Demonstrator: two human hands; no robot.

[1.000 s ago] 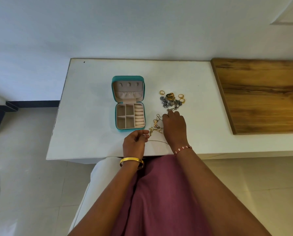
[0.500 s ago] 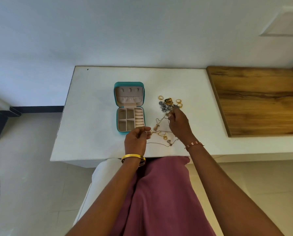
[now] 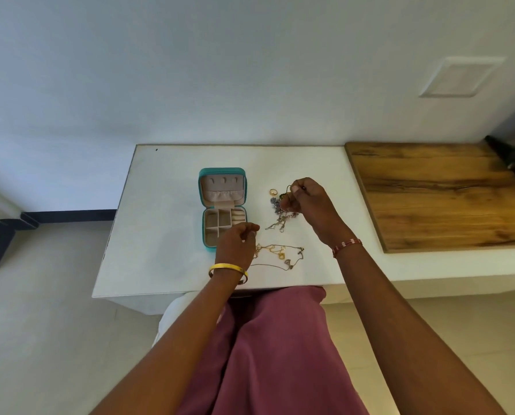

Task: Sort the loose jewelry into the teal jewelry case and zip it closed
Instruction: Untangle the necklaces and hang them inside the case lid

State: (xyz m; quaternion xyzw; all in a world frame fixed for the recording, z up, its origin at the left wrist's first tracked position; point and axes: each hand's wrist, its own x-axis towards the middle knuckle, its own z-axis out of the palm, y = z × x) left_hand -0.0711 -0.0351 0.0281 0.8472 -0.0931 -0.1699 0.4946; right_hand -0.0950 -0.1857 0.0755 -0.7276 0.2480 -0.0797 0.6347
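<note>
Right hand (image 3: 307,202) raised above the table, fingertips pinched on a thin chain (image 3: 281,221) that hangs to the silver cluster (image 3: 275,203) below. Left hand (image 3: 238,242) curled, fingertips pinching one end of the gold necklaces (image 3: 280,254) on the white table (image 3: 166,235); which strand, cannot tell. Teal jewelry case (image 3: 222,208) open, just left of the pile, compartments look unfilled. Gold ring (image 3: 273,192) lies apart. Judgement: lift slowly, anchor the tangle with the left, free one chain fully before moving it to the case; jerking risks tighter knots.

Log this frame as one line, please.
case open, empty | right hand lifting chain | left hand pinching necklace
</note>
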